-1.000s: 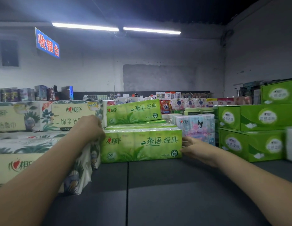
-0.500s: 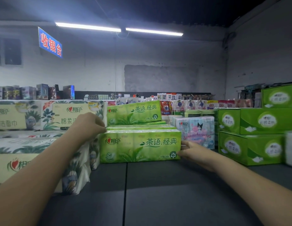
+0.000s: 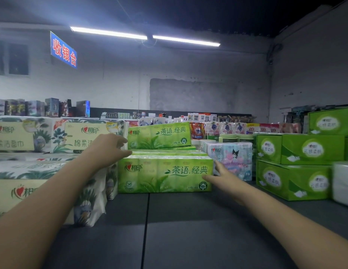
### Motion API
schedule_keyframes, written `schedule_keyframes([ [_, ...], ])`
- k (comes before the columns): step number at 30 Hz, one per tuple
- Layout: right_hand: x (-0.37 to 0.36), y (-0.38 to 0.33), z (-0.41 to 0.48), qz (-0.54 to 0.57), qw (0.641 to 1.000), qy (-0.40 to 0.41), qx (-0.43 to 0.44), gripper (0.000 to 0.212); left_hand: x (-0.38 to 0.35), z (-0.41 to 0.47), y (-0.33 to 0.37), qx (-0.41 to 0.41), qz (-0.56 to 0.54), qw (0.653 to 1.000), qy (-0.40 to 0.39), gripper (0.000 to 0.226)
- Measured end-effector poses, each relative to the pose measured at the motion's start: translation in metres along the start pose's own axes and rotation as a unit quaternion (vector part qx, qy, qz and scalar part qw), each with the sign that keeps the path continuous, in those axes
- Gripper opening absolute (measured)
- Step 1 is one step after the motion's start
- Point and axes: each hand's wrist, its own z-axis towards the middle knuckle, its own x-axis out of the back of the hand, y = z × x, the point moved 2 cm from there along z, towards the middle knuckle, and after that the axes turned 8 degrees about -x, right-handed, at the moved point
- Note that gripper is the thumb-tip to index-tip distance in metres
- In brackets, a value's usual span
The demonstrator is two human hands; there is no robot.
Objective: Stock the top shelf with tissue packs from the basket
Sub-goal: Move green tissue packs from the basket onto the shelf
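A green tissue pack lies on the dark top shelf, with a second green pack standing tilted behind it. My left hand rests at the front pack's upper left corner, fingers curled loosely on its edge. My right hand is spread with fingers apart at the pack's right end, touching its lower right corner. Neither hand grips the pack. The basket is out of view.
Cream leaf-print tissue packs are stacked on the left. A pastel cartoon pack and green boxes stand to the right, with a white pack at the far right edge. Bare shelf lies in front.
The green pack has shifted slightly left against the cream packs. My left hand has slid right onto its top corner, and my right hand has opened and dropped to its lower right corner.
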Motion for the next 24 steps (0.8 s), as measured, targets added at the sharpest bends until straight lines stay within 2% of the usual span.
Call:
schedule_keyframes([
  [4, 0.002, -0.016, -0.009, 0.002, 0.998, 0.056, 0.041, 0.085, 0.004, 0.0, 0.001, -0.007, -0.003, 1.0, 0.015, 0.055],
  [9, -0.006, -0.028, -0.024, -0.054, 0.994, 0.071, 0.069, 0.076, 0.011, 0.0, 0.005, -0.008, -0.022, 0.999, 0.03, 0.053],
  [14, 0.0, -0.048, -0.03, -0.09, 0.992, 0.082, 0.04, 0.083, 0.035, -0.013, 0.024, -0.041, -0.081, 0.996, -0.026, 0.059],
  [17, 0.015, -0.067, -0.044, -0.097, 0.992, 0.073, 0.029, 0.078, 0.057, -0.024, 0.041, -0.054, -0.171, 0.983, -0.026, 0.069],
  [20, 0.025, -0.08, -0.066, -0.095, 0.993, 0.068, 0.034, 0.073, 0.072, -0.04, 0.051, -0.055, -0.199, 0.978, -0.031, 0.086],
  [24, 0.03, -0.08, -0.095, -0.084, 0.994, 0.067, 0.036, 0.069, 0.083, -0.076, 0.059, -0.063, -0.219, 0.974, -0.015, 0.099],
])
